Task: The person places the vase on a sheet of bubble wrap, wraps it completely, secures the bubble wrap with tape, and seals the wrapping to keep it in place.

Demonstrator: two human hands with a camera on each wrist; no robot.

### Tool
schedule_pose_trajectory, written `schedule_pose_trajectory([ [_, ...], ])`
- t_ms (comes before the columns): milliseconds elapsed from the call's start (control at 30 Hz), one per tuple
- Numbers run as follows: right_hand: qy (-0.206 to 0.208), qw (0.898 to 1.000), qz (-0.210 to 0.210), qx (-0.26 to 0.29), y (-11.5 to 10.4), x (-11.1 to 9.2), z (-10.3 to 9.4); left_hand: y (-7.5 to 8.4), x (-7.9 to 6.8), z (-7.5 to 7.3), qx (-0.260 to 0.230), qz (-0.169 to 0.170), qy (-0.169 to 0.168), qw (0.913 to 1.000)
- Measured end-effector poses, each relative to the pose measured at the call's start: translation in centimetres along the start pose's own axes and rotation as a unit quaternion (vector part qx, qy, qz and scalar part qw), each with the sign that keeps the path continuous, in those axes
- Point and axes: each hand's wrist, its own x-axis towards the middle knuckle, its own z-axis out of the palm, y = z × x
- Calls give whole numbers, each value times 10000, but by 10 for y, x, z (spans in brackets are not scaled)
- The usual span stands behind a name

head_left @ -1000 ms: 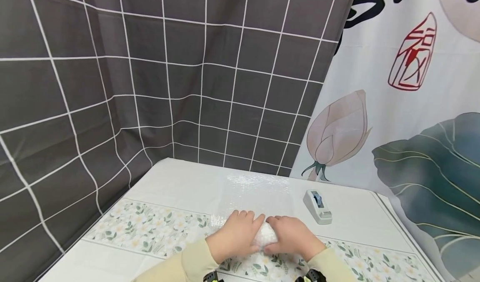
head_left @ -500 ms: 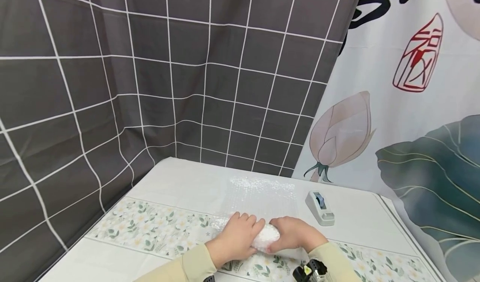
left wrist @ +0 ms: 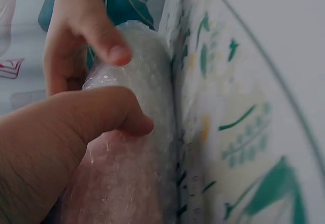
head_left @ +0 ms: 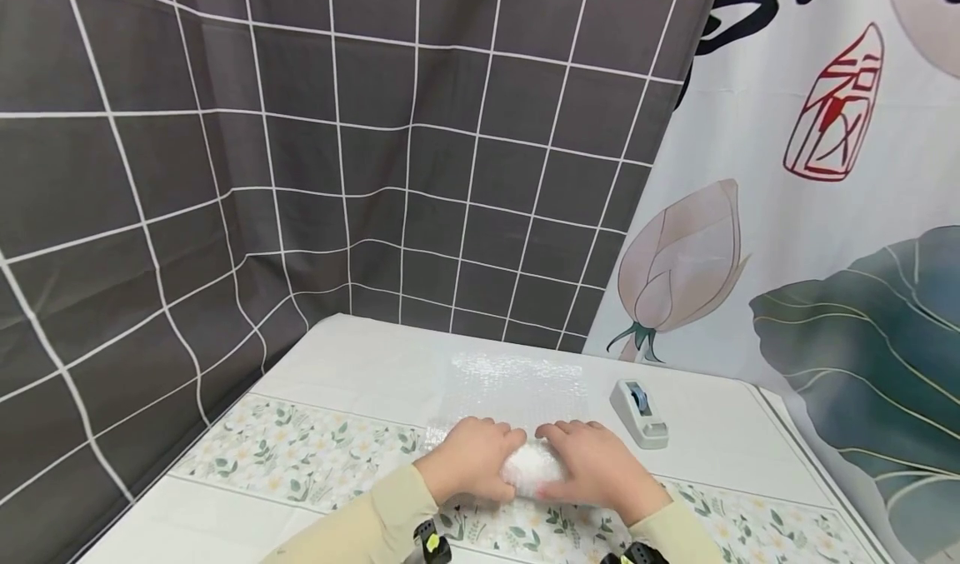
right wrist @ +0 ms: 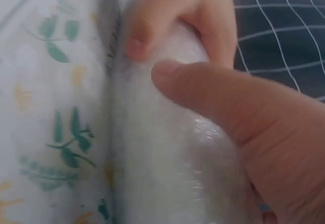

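Bubble-wrap roll (head_left: 531, 467), gripped by left hand (head_left: 474, 461) and right hand (head_left: 597, 471), has flat wrap (head_left: 517, 391) ahead, tape dispenser (head_left: 640, 415) nearby

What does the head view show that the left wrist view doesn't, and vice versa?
Only the head view: dark grey white-gridded fabric curtain, pale yellow sleeves, black wrist devices.
Only the left wrist view: the end of the translucent bubble-wrap roll beyond the right hand.
Both: the roll, gripped by the left hand and right hand, and white cloth printed with green leaves.
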Motion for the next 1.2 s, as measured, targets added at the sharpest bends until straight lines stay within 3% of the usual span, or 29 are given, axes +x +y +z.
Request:
schedule_pose_trajectory([
  [267,-242,9996,-24,-160,-8,-9,11,-10,7,-3,-1032,-135,-630,9926],
  [500,-12,9998,-32,-174,-6,-7,19,-15,7,-4,-1294,-64,-824,9881],
  [667,-54,10000,-15,21,-4,-4,18,-14,-2,-5,-842,79,-415,9956],
  [767,-285,9991,85,303,-1,-1,16,-11,-11,-6,-312,154,-40,9994],
  [867,-629,9956,201,659,3,3,12,-8,-20,-6,72,139,114,9998],
  [1200,-1791,9625,537,1963,11,16,5,-13,-32,-7,368,-44,351,9987],
])
